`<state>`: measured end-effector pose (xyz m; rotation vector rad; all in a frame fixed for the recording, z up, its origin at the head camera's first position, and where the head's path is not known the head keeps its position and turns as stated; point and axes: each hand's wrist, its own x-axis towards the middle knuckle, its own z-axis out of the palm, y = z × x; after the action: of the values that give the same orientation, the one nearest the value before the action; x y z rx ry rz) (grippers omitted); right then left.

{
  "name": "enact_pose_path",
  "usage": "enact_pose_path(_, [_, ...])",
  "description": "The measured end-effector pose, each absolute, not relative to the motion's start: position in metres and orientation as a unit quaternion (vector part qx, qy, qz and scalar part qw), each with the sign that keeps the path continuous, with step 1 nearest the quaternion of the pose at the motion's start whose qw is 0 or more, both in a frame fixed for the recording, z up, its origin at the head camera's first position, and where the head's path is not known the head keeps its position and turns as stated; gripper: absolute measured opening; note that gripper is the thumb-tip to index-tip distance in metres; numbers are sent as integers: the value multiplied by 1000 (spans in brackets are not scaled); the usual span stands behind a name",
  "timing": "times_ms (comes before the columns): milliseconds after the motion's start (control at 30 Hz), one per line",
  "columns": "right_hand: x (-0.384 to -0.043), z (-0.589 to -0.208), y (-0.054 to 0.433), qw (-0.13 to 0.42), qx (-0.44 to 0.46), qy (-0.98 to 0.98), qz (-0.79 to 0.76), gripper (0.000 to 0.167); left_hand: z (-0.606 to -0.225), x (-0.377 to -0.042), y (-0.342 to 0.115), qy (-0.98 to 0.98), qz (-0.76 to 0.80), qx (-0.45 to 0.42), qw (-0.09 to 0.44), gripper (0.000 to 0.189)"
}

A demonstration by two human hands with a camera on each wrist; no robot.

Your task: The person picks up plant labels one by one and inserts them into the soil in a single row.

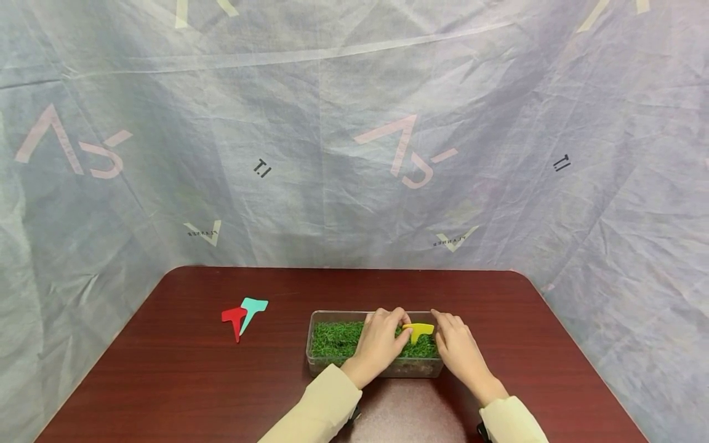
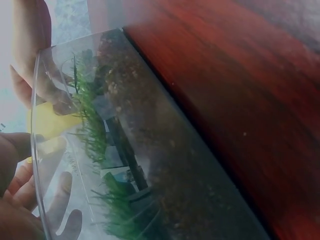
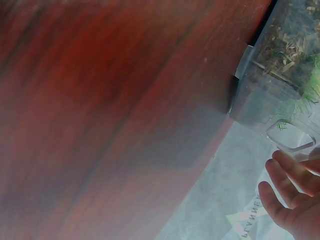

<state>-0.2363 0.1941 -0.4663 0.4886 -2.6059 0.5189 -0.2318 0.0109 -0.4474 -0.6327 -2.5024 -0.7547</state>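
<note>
The left hand [image 1: 379,337] pinches a yellow tag [image 1: 420,330] at nine o'clock; the right hand [image 1: 457,346], fingers loosely extended, sits at three.

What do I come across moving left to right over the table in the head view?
Red T-shaped marker, turquoise marker, left hand, yellow marker, right hand.

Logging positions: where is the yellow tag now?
In the head view, the yellow tag stands in the grass near the right end of the clear box, between left grip and right grip.
</note>
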Motion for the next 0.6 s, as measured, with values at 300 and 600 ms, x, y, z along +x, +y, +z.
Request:
enact_pose_path(300, [-235, -466, 195, 213, 178, -941, 193, 37, -447, -234, 14, -907, -270, -232, 226, 8])
enact_pose_path(600, [-236, -466, 195, 205, 175, -943, 193, 37, -448, -235, 13, -906, -273, -236, 221, 8])
